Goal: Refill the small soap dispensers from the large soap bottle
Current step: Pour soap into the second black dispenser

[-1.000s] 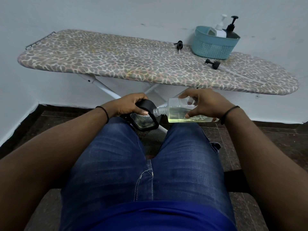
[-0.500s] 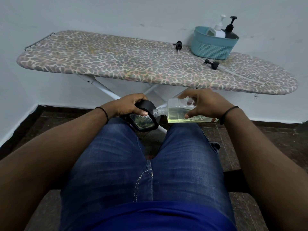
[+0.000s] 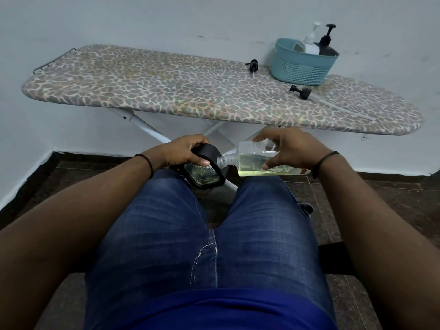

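We sit before a board by a pale wall, a basket on it. Over our knees, our left hand grips a black dispenser; our right hand grips a clear bottle, tipped sideways, its mouth touching the dispenser.

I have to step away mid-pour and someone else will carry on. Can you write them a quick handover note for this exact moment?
Left hand grips the black-framed dispenser, tilted, over the left thigh.
Right hand holds the clear bottle on its side, part full of yellowish soap, open neck at the dispenser's top.
Whether soap is flowing cannot be seen.
Two dispensers stand in the teal basket on the ironing board; two black pump heads lie loose on it.
Left: finish this fill, refit the pumps.
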